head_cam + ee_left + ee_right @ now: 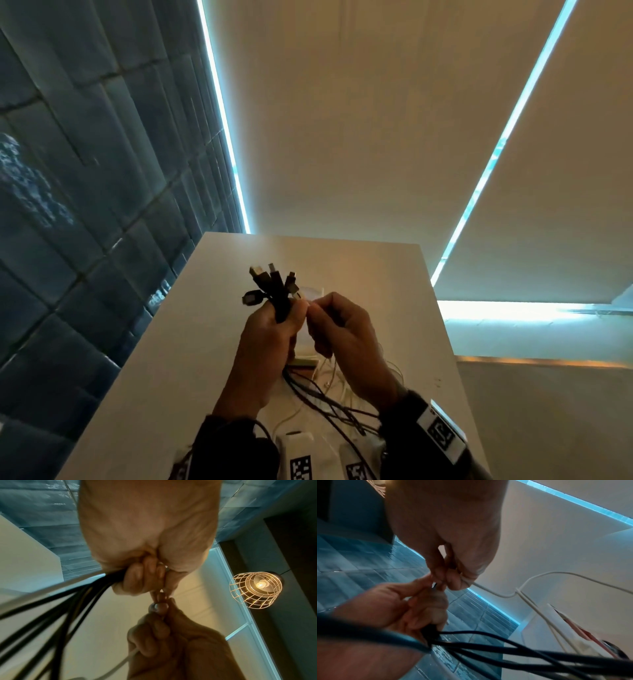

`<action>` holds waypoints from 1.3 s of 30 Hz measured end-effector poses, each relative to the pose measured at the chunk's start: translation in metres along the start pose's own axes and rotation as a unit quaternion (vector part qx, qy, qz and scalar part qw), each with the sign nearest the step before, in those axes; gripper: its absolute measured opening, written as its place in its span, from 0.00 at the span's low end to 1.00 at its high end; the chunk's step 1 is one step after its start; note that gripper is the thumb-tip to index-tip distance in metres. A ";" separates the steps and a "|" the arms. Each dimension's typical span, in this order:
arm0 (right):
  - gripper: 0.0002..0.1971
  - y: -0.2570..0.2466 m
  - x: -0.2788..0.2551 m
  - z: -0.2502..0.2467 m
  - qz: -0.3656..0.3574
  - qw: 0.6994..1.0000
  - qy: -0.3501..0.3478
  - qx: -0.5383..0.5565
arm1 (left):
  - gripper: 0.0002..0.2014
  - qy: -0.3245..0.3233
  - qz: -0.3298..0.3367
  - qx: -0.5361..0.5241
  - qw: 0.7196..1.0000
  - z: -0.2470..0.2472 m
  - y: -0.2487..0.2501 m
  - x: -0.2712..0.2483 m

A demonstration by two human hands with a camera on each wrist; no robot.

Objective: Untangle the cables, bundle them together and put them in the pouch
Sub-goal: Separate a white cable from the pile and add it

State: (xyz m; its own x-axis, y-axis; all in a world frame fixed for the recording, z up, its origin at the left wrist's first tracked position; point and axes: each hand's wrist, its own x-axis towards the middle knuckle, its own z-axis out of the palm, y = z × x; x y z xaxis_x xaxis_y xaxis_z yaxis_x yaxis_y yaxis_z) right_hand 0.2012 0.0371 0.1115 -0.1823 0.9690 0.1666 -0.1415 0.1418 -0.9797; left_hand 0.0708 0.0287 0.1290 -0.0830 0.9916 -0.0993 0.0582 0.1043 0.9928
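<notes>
My left hand (274,329) is raised above the white table (164,359) and grips a bundle of black cables (274,291), their plugs fanning out above the fist. The black cords (56,608) trail down from that fist. My right hand (337,322) sits right beside it, fingertips touching the left thumb, and pinches a thin white cable (489,592) that runs off to the right. In the left wrist view a small round white end (155,607) shows between the right fingertips. Loose black and white cables (322,401) lie on the table under both wrists. No pouch is clearly visible.
A small flat whitish object (310,291) lies on the table behind the hands. A white box-like item (303,361) sits beneath them. Dark tiled wall (85,205) runs along the left; a wire-cage lamp (255,589) hangs overhead.
</notes>
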 end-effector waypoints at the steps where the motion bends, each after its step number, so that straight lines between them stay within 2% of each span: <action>1: 0.11 0.000 -0.001 -0.003 0.002 1.000 -0.016 -0.013 | 0.14 0.016 0.006 -0.017 1.000 -0.001 0.002 0.000; 4: 0.11 0.000 -0.007 -0.009 0.006 0.996 -0.052 -0.067 | 0.13 0.030 0.011 -0.100 0.995 -0.009 0.009 0.000; 9: 0.13 -0.010 -0.007 -0.005 -0.047 0.994 -0.036 -0.094 | 0.18 -0.026 0.047 -0.062 0.997 -0.004 0.016 -0.008; 13: 0.12 -0.016 -0.006 -0.003 -0.045 0.990 -0.076 -0.111 | 0.18 0.003 0.067 -0.088 0.994 -0.003 0.018 -0.007; 18: 0.10 -0.003 -0.007 -0.013 -0.043 0.959 -0.110 -0.258 | 0.18 0.023 0.065 -0.158 0.985 -0.003 0.023 -0.007; 20: 0.12 0.009 -0.005 -0.020 -0.040 0.944 -0.100 -0.312 | 0.18 0.019 0.064 -0.197 0.978 -0.004 0.028 -0.008; 24: 0.18 0.047 -0.003 -0.041 -0.007 0.933 -0.057 -0.356 | 0.20 0.043 0.063 -0.205 0.976 -0.010 0.030 -0.009; 28: 0.18 0.075 -0.003 -0.051 0.028 0.921 -0.023 -0.388 | 0.17 0.043 0.066 -0.192 0.978 -0.013 0.027 -0.007; 32: 0.18 0.097 -0.008 -0.061 0.055 0.913 -0.019 -0.404 | 0.17 0.062 0.066 -0.195 0.977 -0.014 0.028 -0.007; 36: 0.17 0.109 -0.011 -0.067 0.091 0.925 -0.010 -0.370 | 0.21 0.079 0.054 -0.195 0.976 -0.014 0.029 -0.008; 39: 0.14 0.089 -0.009 -0.061 0.123 0.949 0.052 -0.285 | 0.22 0.098 0.026 -0.205 0.974 -0.016 0.029 -0.007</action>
State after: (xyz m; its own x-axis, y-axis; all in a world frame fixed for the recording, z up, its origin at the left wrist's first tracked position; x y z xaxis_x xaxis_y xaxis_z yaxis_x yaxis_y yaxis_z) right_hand 0.2499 0.0535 0.0157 -0.0411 0.9975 -0.0571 0.4476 -0.0327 -0.8936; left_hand 0.0571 0.0233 0.1595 -0.2802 0.9572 -0.0729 -0.3310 -0.0251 0.9433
